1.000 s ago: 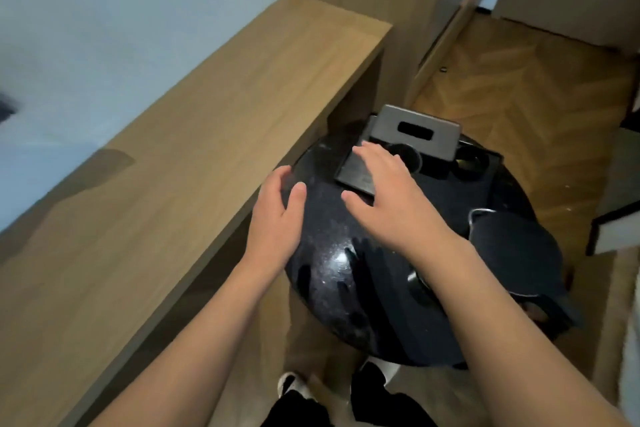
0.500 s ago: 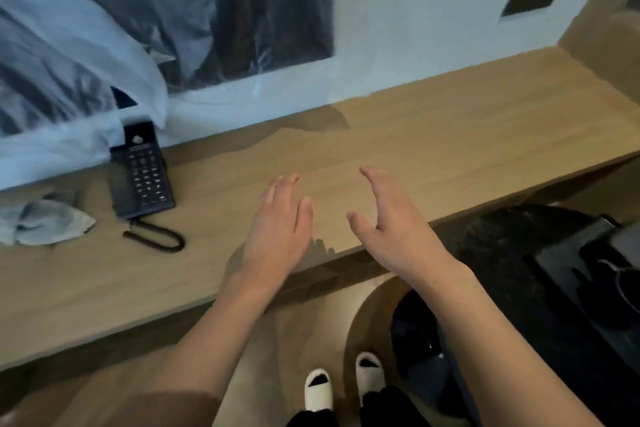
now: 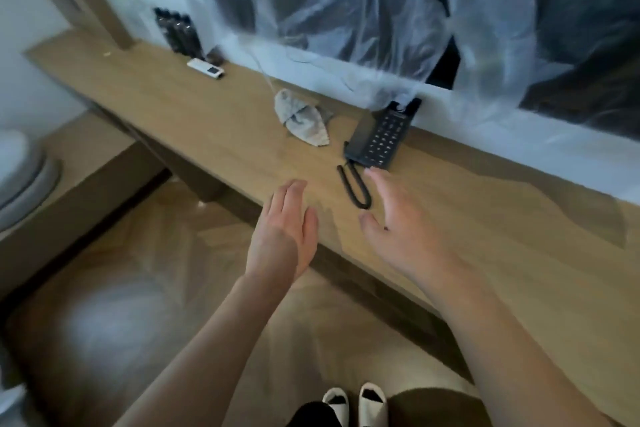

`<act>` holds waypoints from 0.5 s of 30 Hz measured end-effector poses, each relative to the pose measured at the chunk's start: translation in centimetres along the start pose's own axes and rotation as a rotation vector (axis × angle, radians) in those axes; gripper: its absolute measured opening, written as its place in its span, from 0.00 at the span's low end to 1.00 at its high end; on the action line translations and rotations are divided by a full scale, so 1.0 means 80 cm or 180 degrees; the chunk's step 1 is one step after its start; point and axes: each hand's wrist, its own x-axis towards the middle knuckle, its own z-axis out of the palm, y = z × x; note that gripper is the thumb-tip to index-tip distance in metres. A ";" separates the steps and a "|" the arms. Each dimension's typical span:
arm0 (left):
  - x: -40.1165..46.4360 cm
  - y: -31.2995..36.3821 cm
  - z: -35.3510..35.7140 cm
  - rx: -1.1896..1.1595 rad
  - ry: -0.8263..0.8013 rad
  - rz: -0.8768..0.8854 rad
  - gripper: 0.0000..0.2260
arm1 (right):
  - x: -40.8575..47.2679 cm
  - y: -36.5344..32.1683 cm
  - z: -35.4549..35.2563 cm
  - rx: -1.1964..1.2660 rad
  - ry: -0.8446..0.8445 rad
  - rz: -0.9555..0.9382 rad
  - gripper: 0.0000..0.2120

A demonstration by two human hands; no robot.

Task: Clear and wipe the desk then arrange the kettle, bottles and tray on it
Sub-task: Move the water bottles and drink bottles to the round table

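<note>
Nearest the camera: two feet in white slippers point(image 3: 353, 400) on the wood floor point(image 3: 145, 253), both forearms reaching fwd over the floor toward the desk point(image 3: 214, 128).

Left hand point(image 3: 285, 229) is at the desk's front edge, fingers straight and together, thumb alongside, holding nothing. Can't tell if it touches the wood or hovers just above. Right hand point(image 3: 394, 218) is further onto the desk top, fingers straight and spread a bit, thumb out to the side, also empty. Its fingertips are just short of the phone base; the cord point(image 3: 353, 187) loops on the desk between the two hands, closest to the right one.

Beyond the hands: a dark desk phone point(image 3: 381, 135) w/ keypad, lying near the back wall. Just left of it, apart from it, a crumpled grey cloth point(image 3: 303, 118) sits on the desk. Above and behind both hangs a clear plastic sheet point(image 3: 363, 10) over something dark on the wall; its lower edge comes down close to the cloth and phone.

Further left along the desk: a white remote point(image 3: 205, 68), flat on the top. Behind it, at the back, a pack of dark bottles point(image 3: 178, 31), upright, and beside them a clear bottle w/ green cap point(image 3: 130, 7), blurred.

Kettle and tray aren't in this view.
</note>
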 end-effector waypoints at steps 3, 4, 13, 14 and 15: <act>-0.030 -0.046 -0.038 0.0105 0.0269 -0.0372 0.18 | 0.020 -0.040 0.044 -0.0014 -0.0466 -0.0427 0.30; -0.043 -0.064 -0.052 0.0115 0.0366 -0.0557 0.19 | 0.027 -0.057 0.060 -0.0040 -0.0634 -0.0561 0.30; -0.151 -0.211 -0.148 0.0383 0.1186 -0.1797 0.18 | 0.058 -0.203 0.204 -0.0230 -0.1452 -0.1385 0.29; -0.156 -0.227 -0.156 0.0409 0.1213 -0.1874 0.18 | 0.062 -0.217 0.220 -0.0275 -0.1473 -0.1445 0.29; -0.160 -0.244 -0.163 0.0434 0.1227 -0.1927 0.18 | 0.065 -0.230 0.234 -0.0316 -0.1492 -0.1486 0.29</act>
